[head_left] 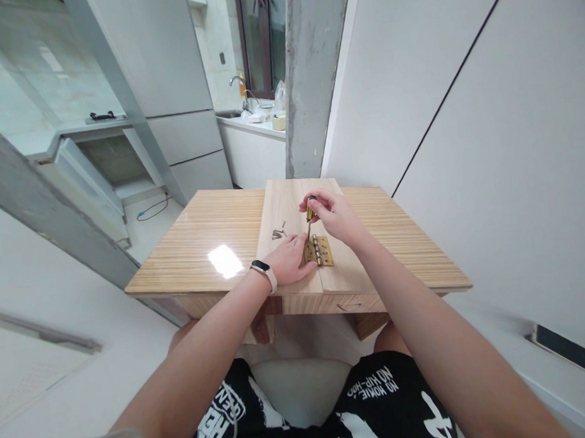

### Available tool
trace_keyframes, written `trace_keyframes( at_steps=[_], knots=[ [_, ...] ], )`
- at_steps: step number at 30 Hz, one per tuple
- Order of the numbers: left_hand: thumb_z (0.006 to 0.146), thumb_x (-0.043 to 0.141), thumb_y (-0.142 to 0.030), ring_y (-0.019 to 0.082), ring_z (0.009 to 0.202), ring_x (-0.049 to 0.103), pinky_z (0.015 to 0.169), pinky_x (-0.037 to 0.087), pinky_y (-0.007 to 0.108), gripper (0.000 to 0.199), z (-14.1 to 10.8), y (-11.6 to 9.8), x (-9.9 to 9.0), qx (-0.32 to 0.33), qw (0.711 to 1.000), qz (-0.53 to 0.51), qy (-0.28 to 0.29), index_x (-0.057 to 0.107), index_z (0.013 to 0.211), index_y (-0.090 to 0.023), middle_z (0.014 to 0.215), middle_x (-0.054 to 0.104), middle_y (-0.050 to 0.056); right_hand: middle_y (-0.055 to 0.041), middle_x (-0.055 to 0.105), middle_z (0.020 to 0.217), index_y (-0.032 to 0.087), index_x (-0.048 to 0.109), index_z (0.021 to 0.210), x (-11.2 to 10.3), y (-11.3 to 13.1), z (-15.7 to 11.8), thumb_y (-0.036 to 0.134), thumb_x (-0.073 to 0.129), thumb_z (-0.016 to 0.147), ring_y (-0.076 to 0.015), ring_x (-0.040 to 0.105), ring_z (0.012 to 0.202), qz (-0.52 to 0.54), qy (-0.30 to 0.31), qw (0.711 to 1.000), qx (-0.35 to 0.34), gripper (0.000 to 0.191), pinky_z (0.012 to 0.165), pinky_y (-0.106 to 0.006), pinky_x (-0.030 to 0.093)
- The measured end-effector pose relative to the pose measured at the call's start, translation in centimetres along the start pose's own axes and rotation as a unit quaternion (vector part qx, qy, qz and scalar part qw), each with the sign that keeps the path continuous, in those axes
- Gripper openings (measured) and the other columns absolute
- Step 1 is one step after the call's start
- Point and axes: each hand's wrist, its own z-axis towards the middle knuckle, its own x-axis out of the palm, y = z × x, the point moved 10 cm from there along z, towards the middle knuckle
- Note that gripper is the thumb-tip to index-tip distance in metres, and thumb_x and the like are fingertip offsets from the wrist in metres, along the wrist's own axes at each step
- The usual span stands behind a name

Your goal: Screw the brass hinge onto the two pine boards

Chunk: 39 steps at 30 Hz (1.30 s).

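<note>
A yellow-and-black screwdriver [311, 209] stands nearly upright in my right hand [336, 216], with its handle between my fingers and thumb. Its shaft reaches down to the left leaf of a brass hinge [323, 250], which lies flat over the seam between two pale wooden boards [296, 202]. My left hand [291, 259] rests on the left board, closed around the left leaf, with fingertips near the shaft and thumb at the lower edge. Those fingers partly hide the leaf and any screw under the tip. Several loose screws [277, 234] lie beyond my left hand.
The boards lie across a glossy wood-grain table [212, 218] with a drawer handle [349, 306] at its front. A white panel wall [447, 141] rises close on the right. A grey pillar [310, 77] and a kitchen counter [253, 125] stand beyond. A pale cable [112, 436] crosses the lower left.
</note>
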Motion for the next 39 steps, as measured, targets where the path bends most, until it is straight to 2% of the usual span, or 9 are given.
trace_keyframes(
  at_steps=[5, 12, 18, 21, 24, 27, 30, 34, 39],
  knots=[
    [0.093, 0.057, -0.051, 0.036, 0.132, 0.051, 0.115, 0.041, 0.051, 0.069, 0.1, -0.1, -0.1, 0.001, 1.000, 0.008, 0.003, 0.039, 0.143, -0.007, 0.139, 0.056, 0.024, -0.0068, 0.075, 0.093, 0.023, 0.067, 0.097, -0.3, -0.5, -0.1, 0.050, 0.066, 0.091, -0.0229, 0.073, 0.091, 0.006, -0.034, 0.999, 0.003, 0.027, 0.062, -0.031, 0.062],
    [0.093, 0.058, -0.051, 0.035, 0.131, 0.052, 0.114, 0.042, 0.051, 0.066, 0.1, 0.2, 0.2, 0.000, 1.000, 0.008, -0.004, 0.039, 0.142, -0.011, 0.137, 0.057, 0.022, -0.0070, 0.075, 0.094, 0.023, 0.068, 0.099, -1.2, -1.2, -0.6, 0.058, 0.070, 0.086, -0.0246, 0.074, 0.090, -0.006, -0.114, 0.993, 0.014, 0.038, 0.062, -0.033, 0.065],
    [0.093, 0.058, -0.051, 0.035, 0.133, 0.050, 0.115, 0.042, 0.050, 0.067, 0.1, 0.3, 0.4, 0.002, 1.000, 0.013, -0.005, 0.039, 0.141, -0.009, 0.137, 0.057, 0.022, -0.0044, 0.070, 0.085, 0.023, 0.065, 0.096, -3.1, -0.6, -1.9, 0.059, 0.069, 0.087, -0.0225, 0.073, 0.083, -0.109, -0.212, 0.971, -0.017, 0.037, 0.065, -0.033, 0.062],
    [0.093, 0.059, -0.050, 0.034, 0.131, 0.051, 0.114, 0.042, 0.050, 0.064, 0.1, 0.1, 0.2, 0.000, 1.000, 0.012, -0.002, 0.041, 0.140, -0.010, 0.136, 0.058, 0.021, -0.0036, 0.070, 0.086, 0.023, 0.067, 0.097, -2.3, -0.1, -1.7, 0.058, 0.069, 0.088, -0.0206, 0.071, 0.082, -0.136, -0.168, 0.976, -0.031, 0.036, 0.067, -0.031, 0.061],
    [0.092, 0.060, -0.049, 0.034, 0.129, 0.052, 0.114, 0.042, 0.050, 0.062, 0.1, -0.1, 0.0, -0.002, 1.000, 0.009, -0.002, 0.042, 0.139, -0.012, 0.135, 0.058, 0.020, -0.0036, 0.071, 0.093, 0.024, 0.070, 0.114, -1.2, 0.2, -1.2, 0.053, 0.068, 0.090, -0.0196, 0.070, 0.085, -0.138, -0.106, 0.984, -0.038, 0.038, 0.068, -0.031, 0.060],
    [0.093, 0.060, -0.049, 0.033, 0.129, 0.053, 0.115, 0.042, 0.049, 0.061, 0.1, -0.2, -0.2, 0.000, 1.000, 0.004, -0.004, 0.043, 0.138, -0.011, 0.134, 0.059, 0.020, -0.0045, 0.073, 0.100, 0.026, 0.067, 0.130, -0.3, 0.0, -0.7, 0.047, 0.059, 0.096, -0.0187, 0.070, 0.086, -0.131, -0.053, 0.989, -0.033, 0.040, 0.069, -0.031, 0.059],
    [0.092, 0.060, -0.050, 0.034, 0.129, 0.052, 0.116, 0.041, 0.049, 0.064, 0.1, -0.1, -0.1, 0.001, 1.000, 0.002, -0.004, 0.042, 0.139, -0.010, 0.135, 0.058, 0.021, -0.0056, 0.074, 0.103, 0.026, 0.067, 0.127, 0.1, 0.0, -0.4, 0.043, 0.052, 0.100, -0.0190, 0.070, 0.087, -0.130, -0.016, 0.991, -0.032, 0.035, 0.071, -0.031, 0.059],
    [0.092, 0.060, -0.051, 0.034, 0.132, 0.051, 0.116, 0.041, 0.049, 0.067, 0.1, 0.2, 0.1, -0.005, 1.000, 0.005, -0.004, 0.040, 0.141, -0.009, 0.138, 0.057, 0.022, -0.0053, 0.075, 0.095, 0.024, 0.070, 0.110, -0.4, 0.4, -0.3, 0.041, 0.058, 0.097, -0.0208, 0.071, 0.086, -0.157, -0.037, 0.986, -0.044, 0.024, 0.072, -0.032, 0.057],
    [0.092, 0.059, -0.051, 0.034, 0.130, 0.053, 0.114, 0.043, 0.048, 0.066, 0.0, 0.4, 0.2, -0.009, 1.000, 0.008, 0.001, 0.041, 0.140, -0.010, 0.136, 0.058, 0.021, -0.0062, 0.076, 0.094, 0.022, 0.071, 0.107, -1.0, 1.0, -0.9, 0.044, 0.060, 0.096, -0.0210, 0.072, 0.081, -0.216, -0.098, 0.970, -0.047, 0.027, 0.070, -0.031, 0.054]
  ],
)
